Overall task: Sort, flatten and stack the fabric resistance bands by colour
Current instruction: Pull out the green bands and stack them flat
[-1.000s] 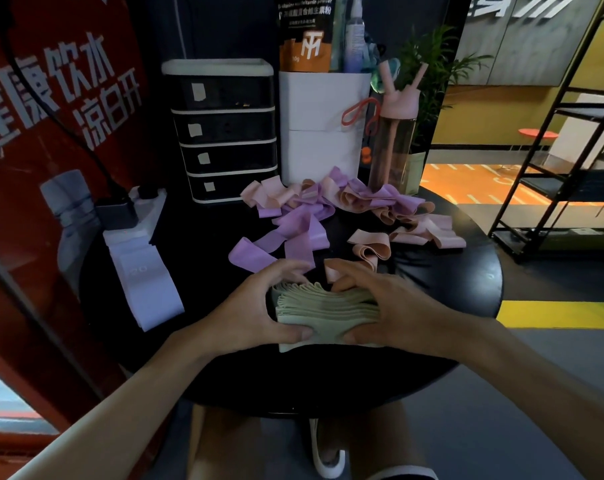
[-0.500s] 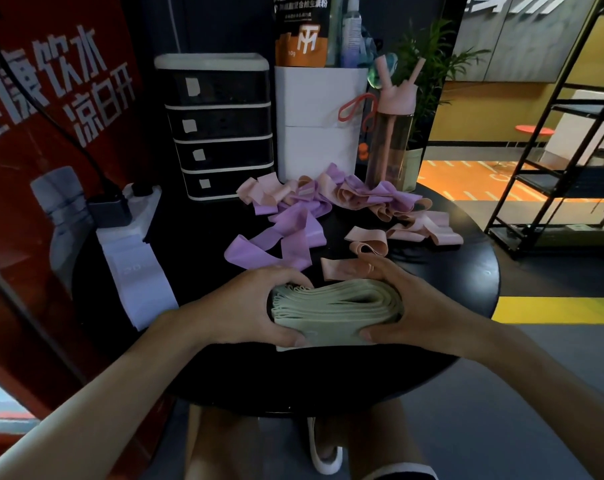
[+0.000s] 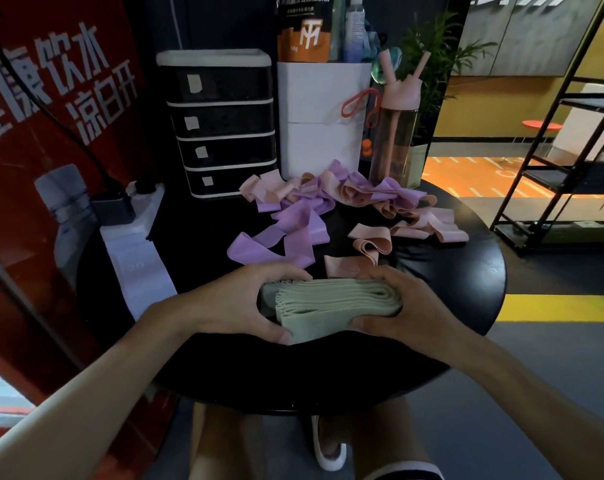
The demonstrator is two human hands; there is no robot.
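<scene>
A stack of flattened green bands [image 3: 331,308] lies near the front of the round black table [image 3: 467,282]. My left hand [image 3: 238,303] grips its left end, thumb in front and fingers curled over the back. My right hand [image 3: 411,306] grips its right end the same way. Behind the stack, loose purple bands [image 3: 286,233] lie crumpled in the middle. Pink bands [image 3: 373,244] lie to the right, and one pink band touches the stack's back edge. More purple and pink bands are tangled in a heap [image 3: 363,192] at the back.
A black drawer unit [image 3: 221,123] and a white box [image 3: 323,116] stand at the back of the table, with a pink water bottle [image 3: 396,133] to their right. A white power strip [image 3: 134,237] lies at the left. A black metal shelf [image 3: 570,133] stands at the right.
My right hand slid from on top of the green stack to its right end, uncovering the stack. The left hand kept its hold on the left end.
</scene>
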